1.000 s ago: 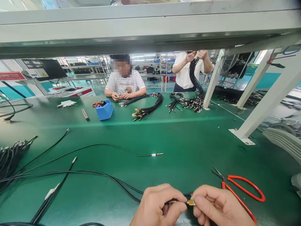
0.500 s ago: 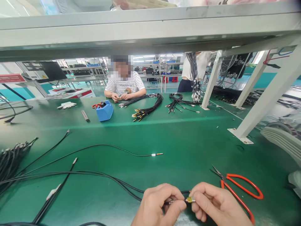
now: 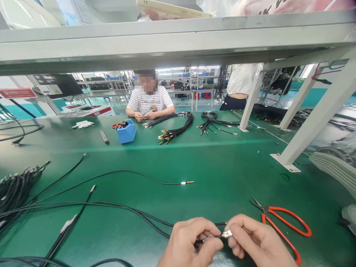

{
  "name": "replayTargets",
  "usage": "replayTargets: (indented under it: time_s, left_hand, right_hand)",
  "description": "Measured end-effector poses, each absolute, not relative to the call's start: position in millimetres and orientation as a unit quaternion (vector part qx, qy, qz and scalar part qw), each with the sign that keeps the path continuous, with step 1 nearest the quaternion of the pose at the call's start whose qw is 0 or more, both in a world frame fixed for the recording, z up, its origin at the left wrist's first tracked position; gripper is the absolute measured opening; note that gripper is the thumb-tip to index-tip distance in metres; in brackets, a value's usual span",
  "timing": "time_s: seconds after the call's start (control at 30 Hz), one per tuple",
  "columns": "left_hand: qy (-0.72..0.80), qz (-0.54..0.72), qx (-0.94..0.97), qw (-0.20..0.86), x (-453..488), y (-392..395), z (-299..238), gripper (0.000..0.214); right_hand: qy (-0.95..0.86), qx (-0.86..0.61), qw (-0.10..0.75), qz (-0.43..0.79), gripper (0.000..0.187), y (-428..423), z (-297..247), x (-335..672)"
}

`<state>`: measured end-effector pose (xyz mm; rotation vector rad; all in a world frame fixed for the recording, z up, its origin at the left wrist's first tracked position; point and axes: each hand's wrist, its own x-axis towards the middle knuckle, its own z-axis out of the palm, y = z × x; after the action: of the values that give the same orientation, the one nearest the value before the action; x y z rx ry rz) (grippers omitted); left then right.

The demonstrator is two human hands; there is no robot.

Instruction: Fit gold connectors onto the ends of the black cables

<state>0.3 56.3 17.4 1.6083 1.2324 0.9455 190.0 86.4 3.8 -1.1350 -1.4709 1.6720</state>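
Observation:
My left hand (image 3: 194,241) pinches a black cable (image 3: 144,217) close to its end, near the bottom of the view. Just to its right, the thumb and fingers of my right hand (image 3: 254,239) grip the small metal connector (image 3: 227,234) at that cable's tip. A second dark cable end passes behind, close to my right fingertips; whether they touch it I cannot tell. Beside my right hand lie scissors (image 3: 265,211) with red handles, blades apart. Another cable with a metal tip (image 3: 187,182) rests on the green table farther forward.
A thick bundle of black cables (image 3: 19,185) lies at the left. A blue holder (image 3: 126,131), a white glove (image 3: 82,124) and more cable bundles (image 3: 178,128) are across the table (image 3: 222,163). A shelf beam (image 3: 167,46) spans above. A co-worker (image 3: 150,100) sits opposite.
The connector between my hands has turned, its visible side going from yellowish to silver. At the back right, a standing person has shifted right, and the hanging cables have moved left and up.

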Motion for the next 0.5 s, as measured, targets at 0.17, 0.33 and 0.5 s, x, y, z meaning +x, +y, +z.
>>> replayTargets:
  time_s: [0.17,0.33,0.5]
  left_hand:
    - [0.496,0.376,0.669,0.406,-0.2,57.0,18.4,0.008]
    - [0.493,0.377,0.674,0.401,0.2,59.3,17.8,0.008]
    - [0.485,0.375,0.658,0.437,-1.1,58.8,15.9,0.016]
  right_hand:
    - [-0.565,-0.431,0.322,0.625,0.046,86.5,1.5,190.2]
    - [-0.576,-0.437,0.326,0.609,0.044,85.0,1.6,189.7]
    - [-0.572,-0.443,0.325,0.609,0.042,84.1,5.0,189.9]
